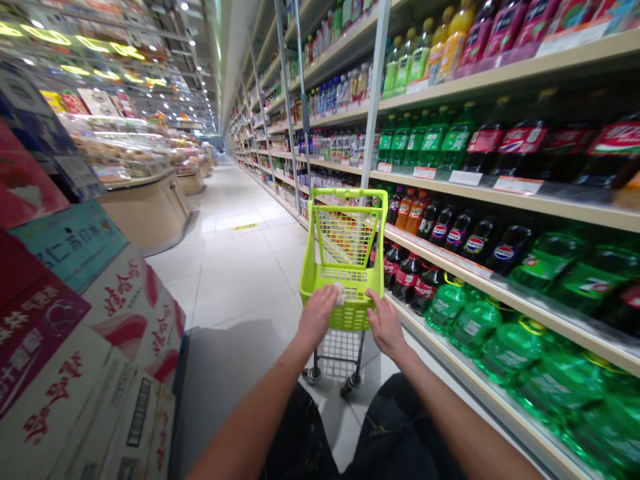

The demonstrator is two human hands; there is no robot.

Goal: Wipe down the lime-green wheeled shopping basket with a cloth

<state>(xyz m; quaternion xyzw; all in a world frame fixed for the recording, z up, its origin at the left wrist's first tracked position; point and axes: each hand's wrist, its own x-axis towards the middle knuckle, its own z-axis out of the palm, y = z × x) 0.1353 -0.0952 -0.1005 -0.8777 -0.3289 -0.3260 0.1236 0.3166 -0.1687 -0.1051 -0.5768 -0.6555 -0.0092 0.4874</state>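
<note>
In front of my knees stands a small shopping cart with a lime-green plastic basket (345, 273) and dark wheels. My left hand (323, 308) is closed at the basket's near rim, with a crumpled white cloth or tissue (340, 293) at its fingertips. At the near right corner of the same rim, my right hand (386, 323) grips the green plastic, fingers bent over the edge. The slatted green back panel (346, 237) rises at the cart's far side, and nothing shows lying in the basket. My palms are hidden from view.
Drink shelves (440, 185) run along the right, holding large green bottles (520, 347) and cola bottles (520, 140). Stacked cartons (135, 293) crowd the left side. Farther off stands a rounded display counter (145, 207). A tiled aisle (235, 267) stretches ahead.
</note>
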